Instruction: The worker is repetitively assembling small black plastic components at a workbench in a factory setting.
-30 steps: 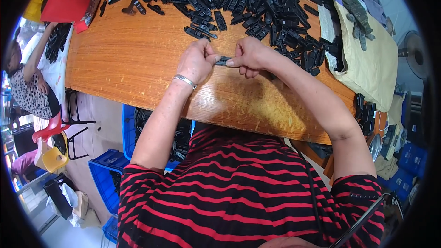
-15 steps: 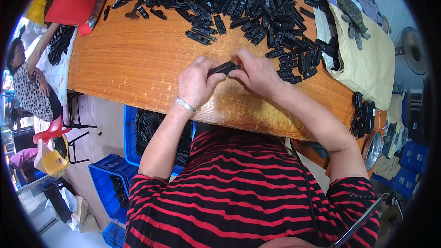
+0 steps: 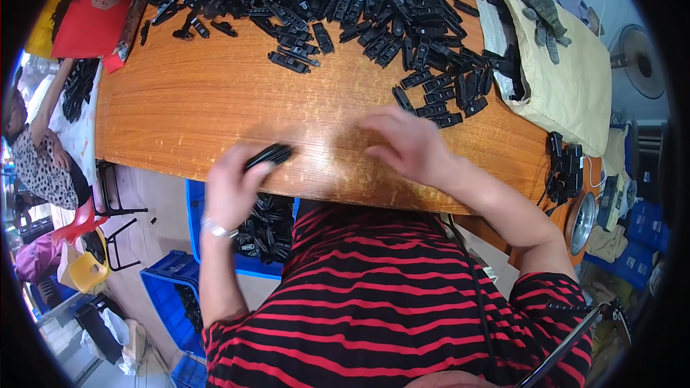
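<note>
My left hand (image 3: pixel 233 183) is closed around a slim black plastic part (image 3: pixel 269 156) near the table's front edge, above a blue crate. The part sticks out past thumb and fingers, and its finer shape is smeared by motion. Over the bare wood to the right hangs my right hand (image 3: pixel 410 145), somewhat blurred, its thumb and fingers apart and nothing between them. Nearest to it is a group of similar black plastic parts (image 3: pixel 438 97) lying on the wooden table (image 3: pixel 208 93). A far larger heap of such parts (image 3: pixel 323 0) covers the table's back.
Below the front edge stands a blue crate (image 3: pixel 192 223) with black parts inside, and another blue crate (image 3: pixel 162 302) is further left. A cream sack (image 3: pixel 568 93) with a grey glove (image 3: pixel 543 14) lies at the right. Another person (image 3: pixel 50 151) sits at the left.
The hands have parted. My left hand has carried the black plastic part left and toward the front edge; my right hand has let go of it and moved slightly right and nearer.
</note>
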Demonstrator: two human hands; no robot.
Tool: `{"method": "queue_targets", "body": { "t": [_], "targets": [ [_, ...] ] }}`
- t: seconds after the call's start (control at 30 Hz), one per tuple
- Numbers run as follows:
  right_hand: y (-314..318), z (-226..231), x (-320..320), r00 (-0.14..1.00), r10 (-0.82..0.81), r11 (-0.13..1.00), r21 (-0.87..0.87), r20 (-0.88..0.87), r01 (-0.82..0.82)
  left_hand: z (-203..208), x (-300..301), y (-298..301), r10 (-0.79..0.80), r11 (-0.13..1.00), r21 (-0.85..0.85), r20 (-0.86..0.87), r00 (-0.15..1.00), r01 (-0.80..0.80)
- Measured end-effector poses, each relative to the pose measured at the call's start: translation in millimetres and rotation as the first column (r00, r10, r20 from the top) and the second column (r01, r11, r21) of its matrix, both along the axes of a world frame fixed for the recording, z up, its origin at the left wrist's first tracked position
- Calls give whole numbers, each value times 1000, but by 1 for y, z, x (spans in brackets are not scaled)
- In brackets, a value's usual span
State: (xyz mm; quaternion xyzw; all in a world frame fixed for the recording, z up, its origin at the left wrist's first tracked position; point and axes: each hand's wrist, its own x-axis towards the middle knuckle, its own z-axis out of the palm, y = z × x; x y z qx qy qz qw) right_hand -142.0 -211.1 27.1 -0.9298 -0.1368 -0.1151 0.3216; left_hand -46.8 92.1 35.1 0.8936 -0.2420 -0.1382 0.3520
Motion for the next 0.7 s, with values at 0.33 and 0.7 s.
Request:
{"method": "queue_targets", "body": {
  "t": [0.33,0.7],
  "targets": [
    [-34,-11,10,949,-314,901,-318,-14,294,-9,2,102,251,954,142,103,963,-264],
    [-37,-17,69,972,-184,960,-187,144,209,-27,78,-67,141,982,-181,479,866,-60]
  ]
}}
